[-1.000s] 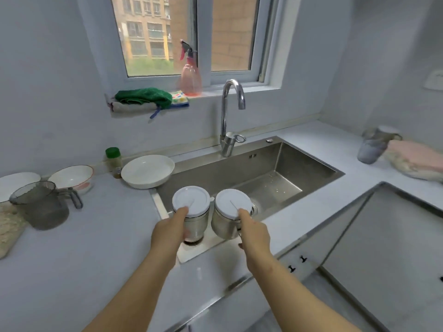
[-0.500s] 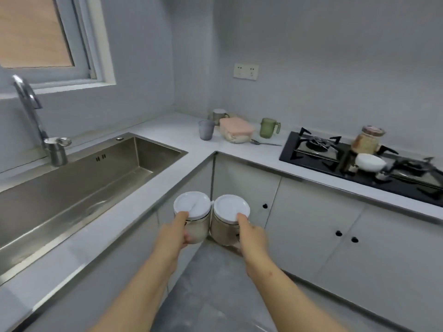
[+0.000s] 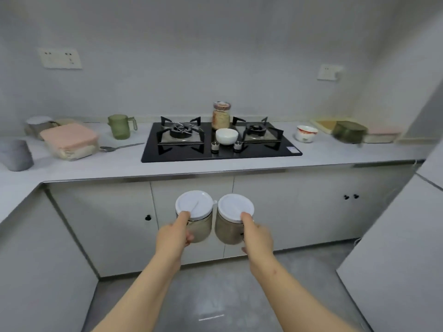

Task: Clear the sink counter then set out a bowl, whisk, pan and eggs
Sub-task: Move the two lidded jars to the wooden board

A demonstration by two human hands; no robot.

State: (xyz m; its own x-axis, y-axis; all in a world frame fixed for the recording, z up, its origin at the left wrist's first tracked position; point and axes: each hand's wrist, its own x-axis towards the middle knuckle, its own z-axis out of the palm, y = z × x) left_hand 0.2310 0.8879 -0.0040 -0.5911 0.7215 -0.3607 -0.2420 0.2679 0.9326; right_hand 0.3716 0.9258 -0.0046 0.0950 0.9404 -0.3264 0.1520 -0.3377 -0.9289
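I carry two steel canisters with white lids in front of the lower cabinets. My left hand [image 3: 173, 233] grips the left canister [image 3: 199, 220], thumb on its lid. My right hand [image 3: 257, 237] grips the right canister [image 3: 229, 224] the same way. The two canisters hang side by side, almost touching, above the floor. A white bowl [image 3: 226, 136] stands on the black gas hob [image 3: 220, 142] between the two burners. No whisk, pan or eggs show in this view.
The hob counter [image 3: 215, 165] holds a pink-lidded box [image 3: 69, 140], a green jug [image 3: 119, 127], a spoon [image 3: 119, 147], a grey cup [image 3: 15, 154], a jar [image 3: 221, 116], a red-patterned bowl [image 3: 306, 133] and a dark green container [image 3: 350, 131]. A white appliance side [image 3: 395, 248] stands at right.
My view has swung right from the sink to the hob counter. Both hands still hold the canisters, which have travelled with me away from the sink edge.
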